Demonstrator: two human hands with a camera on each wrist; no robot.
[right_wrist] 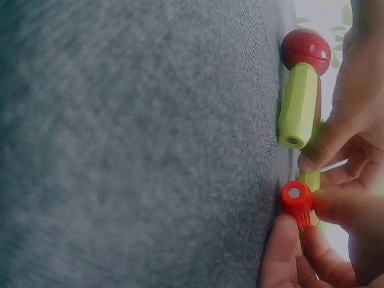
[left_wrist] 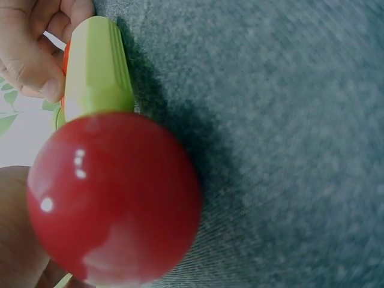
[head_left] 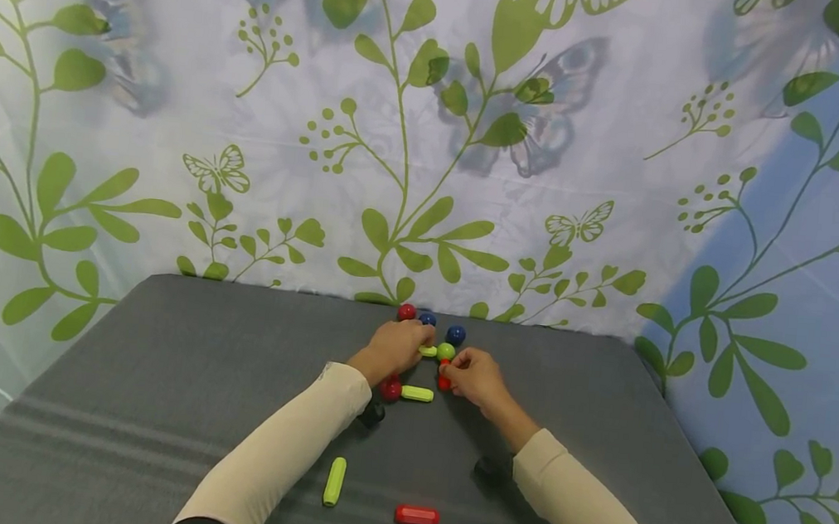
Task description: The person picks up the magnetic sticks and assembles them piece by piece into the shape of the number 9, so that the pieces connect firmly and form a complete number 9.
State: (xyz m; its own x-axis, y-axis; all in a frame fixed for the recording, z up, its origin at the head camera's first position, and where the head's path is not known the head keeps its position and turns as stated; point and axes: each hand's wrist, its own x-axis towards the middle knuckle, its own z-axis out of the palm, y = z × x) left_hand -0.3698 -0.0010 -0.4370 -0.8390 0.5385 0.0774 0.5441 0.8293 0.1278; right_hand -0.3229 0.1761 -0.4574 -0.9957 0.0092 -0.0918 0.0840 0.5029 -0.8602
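Observation:
My right hand pinches a red magnetic stick between thumb and fingers. A metal disc shows in the end of this red stick in the right wrist view. Its far end meets a lime-green ball. On the other side of that ball, my left hand holds a yellow-green stick in its fingertips, partly hidden by the fingers. Below the left hand lies a red ball joined to another yellow-green stick, whose free end points toward the red stick.
Behind the hands sit two blue balls and a further red ball. Nearer on the grey table lie a loose yellow-green stick and a loose red stick. A patterned curtain hangs behind the table.

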